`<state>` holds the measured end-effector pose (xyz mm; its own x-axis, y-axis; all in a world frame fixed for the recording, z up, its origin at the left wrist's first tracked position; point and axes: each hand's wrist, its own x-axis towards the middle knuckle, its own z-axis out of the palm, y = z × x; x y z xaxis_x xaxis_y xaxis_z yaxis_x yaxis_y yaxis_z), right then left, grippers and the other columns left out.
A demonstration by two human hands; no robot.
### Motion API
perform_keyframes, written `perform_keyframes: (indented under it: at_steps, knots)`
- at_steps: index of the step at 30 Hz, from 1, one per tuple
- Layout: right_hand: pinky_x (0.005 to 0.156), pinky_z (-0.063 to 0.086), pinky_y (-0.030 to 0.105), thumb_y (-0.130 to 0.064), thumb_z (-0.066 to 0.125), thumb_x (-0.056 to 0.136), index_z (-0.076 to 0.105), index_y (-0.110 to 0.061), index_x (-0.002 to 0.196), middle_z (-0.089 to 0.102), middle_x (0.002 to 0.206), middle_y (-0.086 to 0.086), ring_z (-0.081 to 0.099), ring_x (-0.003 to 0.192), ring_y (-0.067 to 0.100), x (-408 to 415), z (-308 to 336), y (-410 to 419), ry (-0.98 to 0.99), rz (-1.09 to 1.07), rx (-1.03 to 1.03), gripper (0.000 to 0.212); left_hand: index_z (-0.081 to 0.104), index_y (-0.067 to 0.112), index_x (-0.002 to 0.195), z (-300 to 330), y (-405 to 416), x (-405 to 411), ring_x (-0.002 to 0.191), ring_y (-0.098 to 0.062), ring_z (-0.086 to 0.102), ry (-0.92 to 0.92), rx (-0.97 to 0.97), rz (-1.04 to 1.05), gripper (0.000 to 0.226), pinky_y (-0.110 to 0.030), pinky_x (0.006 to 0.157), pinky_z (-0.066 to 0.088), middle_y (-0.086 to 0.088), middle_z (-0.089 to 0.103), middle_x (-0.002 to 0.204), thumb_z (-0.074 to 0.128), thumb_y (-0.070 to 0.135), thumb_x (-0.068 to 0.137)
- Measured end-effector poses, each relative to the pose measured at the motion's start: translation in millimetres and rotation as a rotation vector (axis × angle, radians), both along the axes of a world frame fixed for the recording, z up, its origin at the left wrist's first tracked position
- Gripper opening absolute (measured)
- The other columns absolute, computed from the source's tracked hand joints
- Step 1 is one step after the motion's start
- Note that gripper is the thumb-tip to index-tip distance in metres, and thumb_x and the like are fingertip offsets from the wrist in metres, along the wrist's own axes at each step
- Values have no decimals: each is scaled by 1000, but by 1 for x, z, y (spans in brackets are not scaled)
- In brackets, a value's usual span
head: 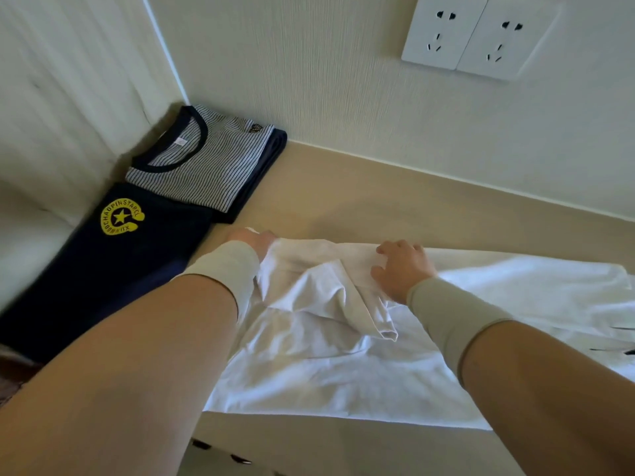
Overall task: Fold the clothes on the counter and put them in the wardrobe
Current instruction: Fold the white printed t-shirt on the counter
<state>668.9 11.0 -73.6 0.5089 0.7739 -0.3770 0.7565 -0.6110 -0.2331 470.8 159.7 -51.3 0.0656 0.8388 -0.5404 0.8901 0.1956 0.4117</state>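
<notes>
A white T-shirt (326,365) lies spread on the beige counter (343,201), with one sleeve folded in over its middle. My left hand (252,240) grips the shirt's far left corner. My right hand (400,269) holds the fabric near the far edge, with the fingers curled into the cloth. A folded striped shirt (206,166) with a dark collar lies in the back left corner. In front of that shirt lies a folded navy garment (113,262) with a yellow star logo.
The wall runs along the counter's far side and carries two white sockets (477,36) at the upper right. A pale padded surface (34,235) borders the counter on the left. The counter's front edge (309,441) lies just below the white shirt.
</notes>
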Motion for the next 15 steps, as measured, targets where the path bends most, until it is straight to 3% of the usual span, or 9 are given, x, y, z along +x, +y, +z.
perform_keyframes:
  at_steps: [2,5,9,12,15]
  knots:
    - [109,32,50,-43,46,92,32,-26,146,27,153,-2,22,141,27,-2,-7,-3,54,-35,-79,58,54,1,130,-3,7,-2,121,-38,52,-114,67,137,41,-42,98,42,-22,56,131,42,26,101]
    - [106,23,63,-51,40,92,16,-32,150,1,160,-11,0,147,25,-5,-14,-6,44,-41,-181,65,58,5,124,-18,16,-12,117,-36,55,-90,115,185,36,-40,99,45,-18,59,126,39,24,100]
    - [111,16,64,-58,40,92,2,-35,153,-10,161,-9,-9,148,29,-1,-20,0,68,-20,-259,75,53,20,134,-26,18,-12,115,-35,54,-150,118,193,36,-37,93,43,-11,56,130,40,23,101]
    - [118,18,44,-50,46,93,16,-22,154,12,161,6,14,146,34,4,-12,6,41,11,-228,74,39,26,137,-22,17,-12,113,-35,53,-5,236,60,44,-44,93,46,-8,49,131,43,18,94]
    - [99,40,36,-26,49,93,50,-16,135,49,137,9,44,127,30,5,3,1,7,-195,106,43,54,18,121,-10,1,0,105,-29,54,-16,424,-118,28,-40,87,47,-6,54,119,45,22,94]
